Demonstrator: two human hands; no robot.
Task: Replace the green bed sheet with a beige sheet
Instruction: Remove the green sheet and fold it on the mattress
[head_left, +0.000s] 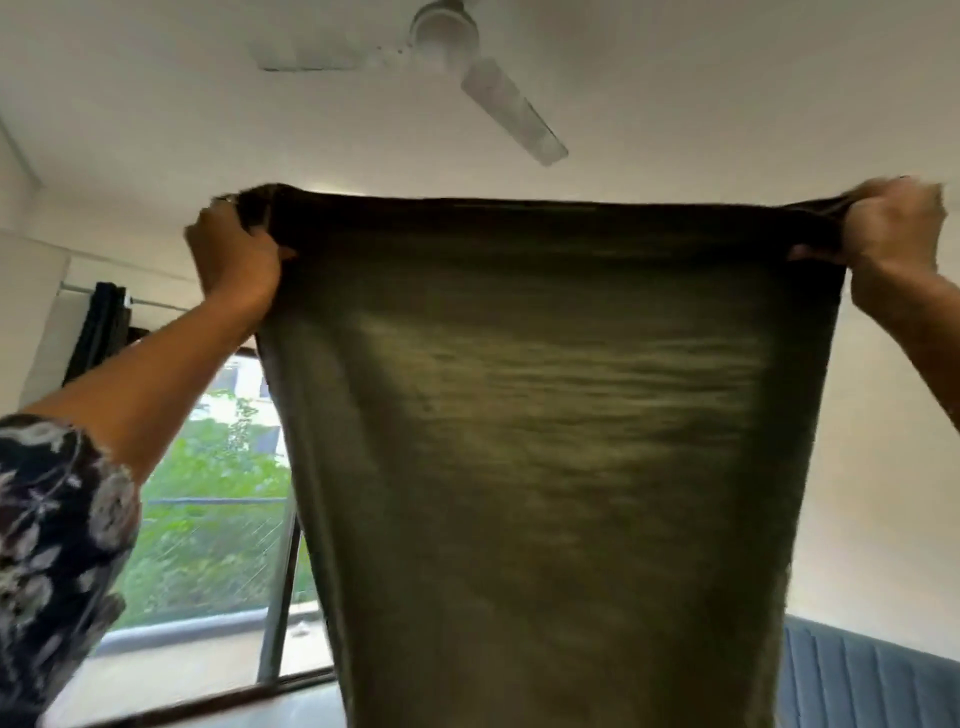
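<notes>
The green bed sheet (561, 441) hangs in front of me, folded into a long panel and stretched taut along its top edge. My left hand (236, 254) grips the top left corner, fingers curled round the bunched cloth. My right hand (891, 228) grips the top right corner the same way. Both arms are raised high, near ceiling level in the view. The sheet's lower end runs out of the bottom of the frame. No beige sheet and no bed surface can be seen.
A white ceiling fan (467, 62) hangs above the sheet. A window (218, 499) with greenery outside is at the left, with a dark curtain (101, 327) beside it. A blue padded headboard (872, 675) shows at the lower right.
</notes>
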